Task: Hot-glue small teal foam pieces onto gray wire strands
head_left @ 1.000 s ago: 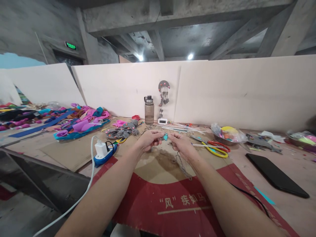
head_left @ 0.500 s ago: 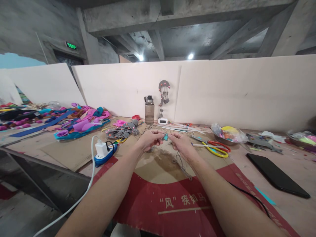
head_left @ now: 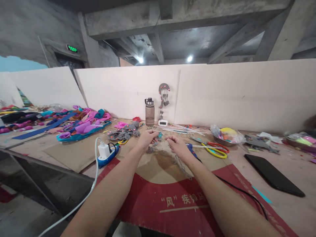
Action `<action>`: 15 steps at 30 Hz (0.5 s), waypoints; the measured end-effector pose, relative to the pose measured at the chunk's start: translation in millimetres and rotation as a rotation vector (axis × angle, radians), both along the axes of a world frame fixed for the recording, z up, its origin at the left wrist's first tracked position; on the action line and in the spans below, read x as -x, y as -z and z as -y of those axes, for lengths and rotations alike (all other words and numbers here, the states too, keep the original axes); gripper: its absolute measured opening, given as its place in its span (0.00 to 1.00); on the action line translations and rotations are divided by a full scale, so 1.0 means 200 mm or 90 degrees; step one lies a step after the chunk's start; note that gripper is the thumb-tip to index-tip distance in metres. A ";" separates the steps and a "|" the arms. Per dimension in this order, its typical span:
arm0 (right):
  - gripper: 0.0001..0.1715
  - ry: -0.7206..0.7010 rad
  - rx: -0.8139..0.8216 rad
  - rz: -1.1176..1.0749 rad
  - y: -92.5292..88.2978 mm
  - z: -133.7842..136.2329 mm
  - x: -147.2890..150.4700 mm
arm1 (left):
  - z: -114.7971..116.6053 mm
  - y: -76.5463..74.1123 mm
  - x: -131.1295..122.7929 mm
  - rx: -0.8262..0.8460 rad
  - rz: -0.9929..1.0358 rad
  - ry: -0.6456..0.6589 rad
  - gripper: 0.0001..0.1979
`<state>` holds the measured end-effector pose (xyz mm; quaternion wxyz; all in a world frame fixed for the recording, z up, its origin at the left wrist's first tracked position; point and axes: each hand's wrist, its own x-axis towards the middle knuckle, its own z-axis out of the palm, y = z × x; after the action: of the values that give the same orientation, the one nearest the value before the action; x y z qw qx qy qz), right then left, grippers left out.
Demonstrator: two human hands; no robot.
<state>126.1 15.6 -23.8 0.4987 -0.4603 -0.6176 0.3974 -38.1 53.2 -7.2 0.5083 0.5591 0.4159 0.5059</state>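
Observation:
My left hand point(head_left: 148, 139) pinches a small teal piece point(head_left: 160, 135) at its fingertips, above the cardboard. Apart from it, to the right, my right hand point(head_left: 177, 145) has thumb and forefinger pressed together; whatever they hold, if anything, is too small to make out. Grey yarn point(head_left: 182, 168) lies loosely on the cardboard sheet point(head_left: 150, 174) below my hands. Just right of my right hand lies a blue glue gun point(head_left: 191, 150), partly hidden by that hand. Scissors with red and yellow handles point(head_left: 214, 152) rest beyond it.
Grey felt pieces point(head_left: 123, 133) and a water bottle point(head_left: 149, 113) stand behind my left hand. A blue power strip point(head_left: 106, 159) with a white cable is at left. A black phone point(head_left: 274, 174) and a bowl of bagged materials point(head_left: 228, 138) are at right.
My hands have drawn apart; the teal piece stays with my left hand, and my right hand has moved off it. The view has tilted slightly.

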 end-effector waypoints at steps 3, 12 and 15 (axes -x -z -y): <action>0.12 0.065 -0.075 0.136 0.02 -0.02 0.01 | -0.01 0.01 0.01 -0.003 -0.027 -0.054 0.05; 0.06 0.185 -0.062 0.315 -0.16 -0.01 -0.05 | -0.05 0.04 0.03 0.006 -0.035 -0.080 0.07; 0.06 0.271 -0.051 0.352 -0.17 0.00 -0.19 | -0.04 0.04 0.02 0.013 -0.016 -0.060 0.08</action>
<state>164.3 16.4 10.3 0.4019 -0.6488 -0.6348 0.1205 -42.2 60.9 -15.2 0.4843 0.5402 0.4532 0.5180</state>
